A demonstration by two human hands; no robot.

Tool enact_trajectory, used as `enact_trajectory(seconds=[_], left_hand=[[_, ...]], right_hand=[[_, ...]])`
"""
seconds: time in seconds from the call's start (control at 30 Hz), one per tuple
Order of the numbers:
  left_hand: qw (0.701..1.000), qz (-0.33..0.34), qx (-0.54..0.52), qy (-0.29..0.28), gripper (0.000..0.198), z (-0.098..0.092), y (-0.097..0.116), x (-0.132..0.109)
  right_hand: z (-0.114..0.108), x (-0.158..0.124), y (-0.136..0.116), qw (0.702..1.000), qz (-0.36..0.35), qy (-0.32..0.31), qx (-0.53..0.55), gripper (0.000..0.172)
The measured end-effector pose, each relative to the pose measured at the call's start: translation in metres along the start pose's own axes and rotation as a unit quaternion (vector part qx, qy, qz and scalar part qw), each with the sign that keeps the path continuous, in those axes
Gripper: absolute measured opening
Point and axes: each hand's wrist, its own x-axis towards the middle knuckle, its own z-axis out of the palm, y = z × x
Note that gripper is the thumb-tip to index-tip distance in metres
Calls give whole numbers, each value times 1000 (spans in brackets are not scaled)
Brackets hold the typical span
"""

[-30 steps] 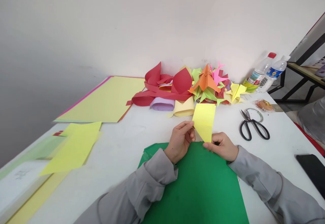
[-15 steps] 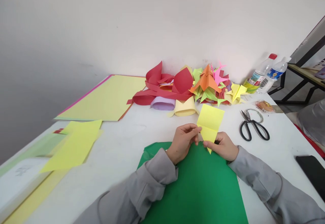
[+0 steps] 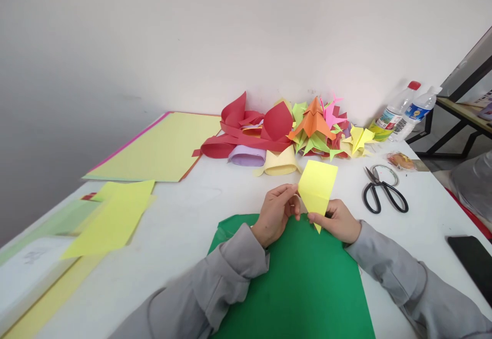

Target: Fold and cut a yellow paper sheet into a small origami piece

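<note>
A yellow sheet of folded paper (image 3: 318,181), pointed at its lower end and creased across the middle, is held up above the near part of the table. My right hand (image 3: 338,221) pinches it near the lower point, thumb in front and fingers behind. At its left edge, my left hand (image 3: 279,213) has thumb and fingertips closed against the paper; its fingers partly hide behind the thumb. Beneath both hands lies a large green sheet (image 3: 300,287) with a crumpled far left corner.
Black-handled scissors (image 3: 380,190) and a tape roll (image 3: 388,174) lie at right, near a phone-like black object (image 3: 471,262). Folded paper figures (image 3: 313,123) and red paper shapes (image 3: 246,134) line the wall. Bottles (image 3: 397,108) stand back right; yellow sheets (image 3: 115,221) lie left.
My left thumb has shifted left from the crease to the paper's edge. The paper's upper part has tilted slightly. My right hand keeps its hold.
</note>
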Motion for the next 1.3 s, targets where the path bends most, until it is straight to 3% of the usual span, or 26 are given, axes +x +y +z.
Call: enact_trajectory(seconds=[0.27, 0.63, 0.83, 0.97, 1.13, 1.3], left_hand=[[988, 31, 130, -82, 26, -2, -6, 0], [996, 14, 85, -12, 27, -2, -7, 2], [999, -6, -31, 45, 30, -4, -5, 6], [997, -13, -57, 44, 31, -4, -3, 7], [999, -4, -14, 44, 30, -4, -4, 6], [998, 15, 56, -5, 25, -1, -6, 2]], right_hand=[[0, 1, 3, 999, -16, -2, 34, 35], [-1, 2, 5, 1000, -5, 28, 8, 37], [0, 1, 2, 999, 24, 21, 17, 40], [1, 0, 0, 999, 24, 20, 27, 40], [1, 0, -1, 998, 14, 39, 38, 36], [0, 1, 0, 996, 13, 78, 33, 34]])
